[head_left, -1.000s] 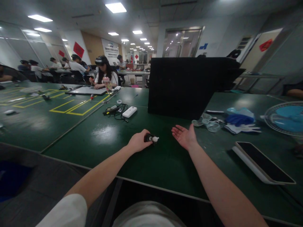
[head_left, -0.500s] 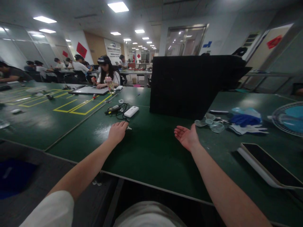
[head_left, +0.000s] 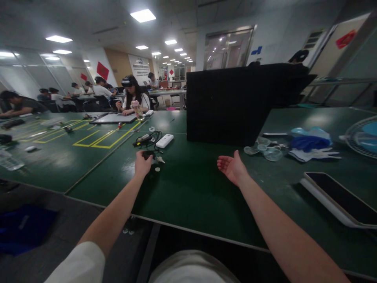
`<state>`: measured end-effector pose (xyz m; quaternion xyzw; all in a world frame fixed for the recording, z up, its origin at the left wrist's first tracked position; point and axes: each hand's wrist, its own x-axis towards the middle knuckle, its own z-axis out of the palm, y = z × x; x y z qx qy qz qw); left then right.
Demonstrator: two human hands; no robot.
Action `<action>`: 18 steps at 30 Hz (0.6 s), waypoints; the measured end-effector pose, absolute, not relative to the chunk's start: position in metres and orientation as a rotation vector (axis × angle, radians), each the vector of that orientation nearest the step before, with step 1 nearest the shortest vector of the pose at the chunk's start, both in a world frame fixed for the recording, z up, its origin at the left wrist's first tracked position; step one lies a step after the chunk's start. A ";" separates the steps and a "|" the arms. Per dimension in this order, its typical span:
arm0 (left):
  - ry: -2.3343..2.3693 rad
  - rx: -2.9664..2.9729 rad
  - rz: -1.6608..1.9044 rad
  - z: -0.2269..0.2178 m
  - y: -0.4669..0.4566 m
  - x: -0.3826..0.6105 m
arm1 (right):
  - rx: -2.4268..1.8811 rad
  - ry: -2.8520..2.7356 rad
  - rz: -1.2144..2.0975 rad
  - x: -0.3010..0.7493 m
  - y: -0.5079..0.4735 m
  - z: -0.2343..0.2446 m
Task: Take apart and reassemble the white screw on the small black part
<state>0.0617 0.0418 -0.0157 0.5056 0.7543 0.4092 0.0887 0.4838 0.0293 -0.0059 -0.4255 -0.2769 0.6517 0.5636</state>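
My left hand point(head_left: 142, 164) is curled around a small black object point(head_left: 149, 154) on the green table, thumb on the near side and fingers partly hidden by it. Light-coloured keys point(head_left: 160, 159) stick out just right of that object; whether they are joined to it I cannot tell. Close by lies a small round pale disc point(head_left: 157, 169). Over the table to the right, my right hand point(head_left: 232, 169) is open and holds nothing, palm turned inward and thumb raised. Clear round plastic pieces point(head_left: 271, 153) lie just beyond it.
A large black box-like panel point(head_left: 226, 106) stands ahead. Beyond my left hand are a white power bank-like block point(head_left: 165, 140) and black cables point(head_left: 147, 138). Blue-and-white gloves point(head_left: 312, 145) and a tablet-like device point(head_left: 341, 196) lie right. A co-worker point(head_left: 132, 96) sits across the table.
My left hand has turned and drawn back slightly, so the black object, the keys and the pale disc now show. My right hand stays open in nearly the same place. The view has shifted a little.
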 end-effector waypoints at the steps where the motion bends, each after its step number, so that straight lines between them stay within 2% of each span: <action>1: 2.172 1.519 1.249 -0.017 0.047 0.069 | -1.004 -0.657 1.534 0.483 0.028 -0.005; 4: 1.959 1.663 1.187 -0.019 0.057 0.101 | -1.005 -0.655 1.531 0.482 0.025 -0.002; 10: 1.611 2.169 0.714 -0.014 0.045 0.188 | -0.999 -0.609 1.505 0.482 0.025 -0.002; 18: 1.261 2.241 0.598 -0.009 -0.010 0.308 | -1.017 -0.556 1.482 0.487 0.029 -0.003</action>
